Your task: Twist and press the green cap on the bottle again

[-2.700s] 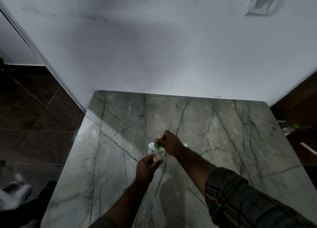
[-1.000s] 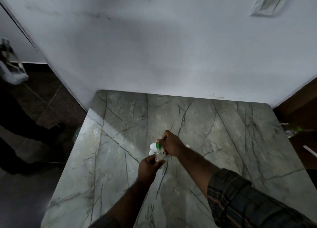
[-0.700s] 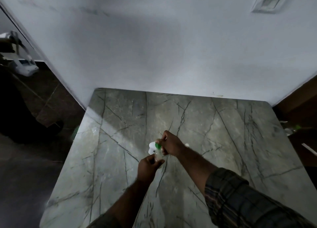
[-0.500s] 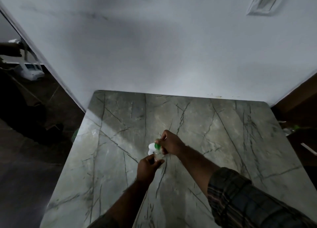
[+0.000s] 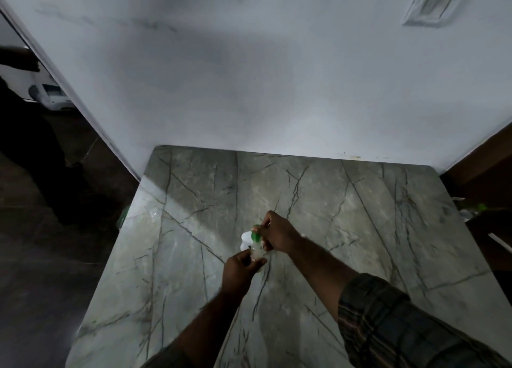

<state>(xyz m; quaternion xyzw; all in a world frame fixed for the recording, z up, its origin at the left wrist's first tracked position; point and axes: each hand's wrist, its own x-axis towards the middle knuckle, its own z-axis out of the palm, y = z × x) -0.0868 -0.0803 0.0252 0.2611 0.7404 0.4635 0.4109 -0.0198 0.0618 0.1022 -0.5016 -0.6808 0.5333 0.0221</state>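
While hands (image 5: 241, 266) (image 5: 277, 234) grip bottle (image 5: 257, 252), white object (image 5: 245, 238) just behind.

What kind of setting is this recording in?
Probably a dim room in a home or office. A grey veined marble tabletop is pushed against a plain white wall that bears a switch plate, with dark floor tiles alongside. Both hands work a small green-capped bottle.
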